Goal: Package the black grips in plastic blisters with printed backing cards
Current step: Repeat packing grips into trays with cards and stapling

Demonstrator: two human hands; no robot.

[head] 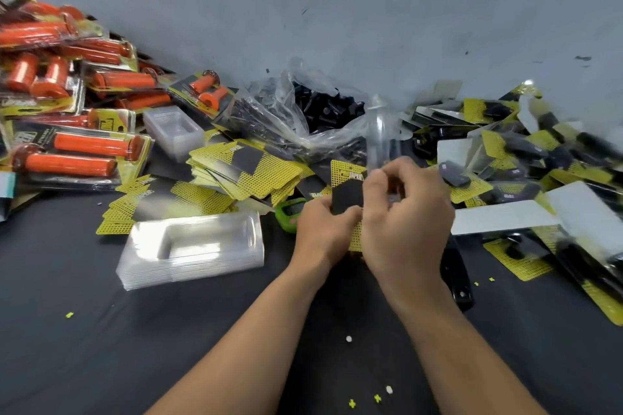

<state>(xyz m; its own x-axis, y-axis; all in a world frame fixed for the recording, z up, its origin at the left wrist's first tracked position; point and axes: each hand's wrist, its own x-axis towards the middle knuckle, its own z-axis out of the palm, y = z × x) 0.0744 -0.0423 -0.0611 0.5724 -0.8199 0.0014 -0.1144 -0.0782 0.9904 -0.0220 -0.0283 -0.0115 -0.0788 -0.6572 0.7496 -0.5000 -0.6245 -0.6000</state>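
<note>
Two hands meet mid-table, left hand (323,229) pinching a yellow-black backing card (347,192), right hand (404,212) gripping a clear blister (382,141) against it; black grips (323,108) bagged behind, empty blister stack (192,249) left

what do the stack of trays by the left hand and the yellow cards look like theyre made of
Stack of trays: thin clear moulded plastic, glossy; the table shows through and the rims catch glare. Yellow cards: probably printed card, flat thin sheets fanned in a pile, with a slight sheen.

The hands (374,212) hide most of the backing card (347,178); the blurred blister (382,138) is perhaps held.
</note>
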